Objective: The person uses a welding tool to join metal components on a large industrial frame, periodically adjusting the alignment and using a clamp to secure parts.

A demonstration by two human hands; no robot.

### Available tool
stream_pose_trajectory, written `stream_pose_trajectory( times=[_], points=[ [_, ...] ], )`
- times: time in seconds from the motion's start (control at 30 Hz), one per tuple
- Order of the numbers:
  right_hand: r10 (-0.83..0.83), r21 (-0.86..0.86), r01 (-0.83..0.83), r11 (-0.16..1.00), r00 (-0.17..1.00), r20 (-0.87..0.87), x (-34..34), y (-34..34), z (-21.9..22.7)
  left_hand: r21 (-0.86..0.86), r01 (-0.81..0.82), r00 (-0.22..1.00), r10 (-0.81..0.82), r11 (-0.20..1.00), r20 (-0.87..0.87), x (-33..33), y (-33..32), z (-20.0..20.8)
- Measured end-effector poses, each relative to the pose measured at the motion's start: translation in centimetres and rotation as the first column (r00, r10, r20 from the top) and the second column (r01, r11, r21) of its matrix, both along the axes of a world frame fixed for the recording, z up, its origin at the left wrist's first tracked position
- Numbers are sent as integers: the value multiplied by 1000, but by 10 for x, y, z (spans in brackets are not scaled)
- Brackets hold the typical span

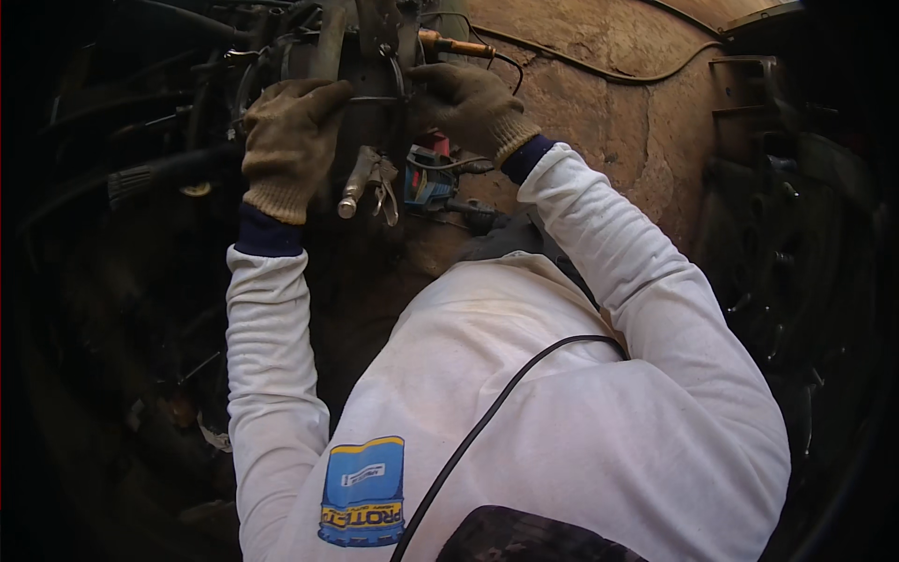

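1. The dark metal assembly sits at the top of the view, a grimy cluster of brackets and hoses fixed in front of a rusty wall. Both gloved hands are on it, so it is the work in hand.

2. The left hand is wrapped over the assembly's left flank, fingers curled and pressed against the metal. Its grip looks closed on the housing, though the glove hides exactly what the fingertips catch.

3. The right hand bears on the upper right, its fingers bent round a thin wire loop or clamp crossing the part. I cannot tell whether it pinches the wire or only pushes at it.

4. To do this well, I judge the left hand should steady the body while the right does the fine work; a firm brace stops the part from twisting on its mounts.

5. Just below the hands hang a shiny pin and small metal tabs. They dangle loose and could snag a glove, so keep the wrists above them.

6. A brass-coloured fitting with a black cable juts out touching the right hand; avoid levering against it.

7. A blue and red tool lies just beneath the right wrist.

8. The light is poor on the left, where hoses vanish into shadow, so work by feel slowly there.
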State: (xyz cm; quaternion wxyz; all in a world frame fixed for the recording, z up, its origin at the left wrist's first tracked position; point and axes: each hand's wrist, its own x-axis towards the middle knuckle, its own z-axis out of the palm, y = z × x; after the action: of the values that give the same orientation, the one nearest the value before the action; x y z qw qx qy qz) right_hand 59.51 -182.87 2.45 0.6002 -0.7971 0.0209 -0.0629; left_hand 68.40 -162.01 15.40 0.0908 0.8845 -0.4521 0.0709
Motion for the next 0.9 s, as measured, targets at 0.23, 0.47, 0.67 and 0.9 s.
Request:
stream_pose_trajectory(
  times=[0.23,0.47,0.67,0.9],
  points=[
    [-111,95,187,978,847,-520,-95,-7,-75,-41,-27,1000,26,999,-14,-1,1,-4],
    [175,17,-229,973,690,-702,-129,-10,-96,-86,-5,999,2,996,-38,-5,-4,-7],
    [224,29,-292,956,663,-714,-115,-35,-99,-90,6,999,-10,996,-36,-4,-8,-3],
    [155,-33,-218,975,784,-602,-83,-69,-92,-76,-60,986,48,995,-159,0,-2,0]
  ],
)
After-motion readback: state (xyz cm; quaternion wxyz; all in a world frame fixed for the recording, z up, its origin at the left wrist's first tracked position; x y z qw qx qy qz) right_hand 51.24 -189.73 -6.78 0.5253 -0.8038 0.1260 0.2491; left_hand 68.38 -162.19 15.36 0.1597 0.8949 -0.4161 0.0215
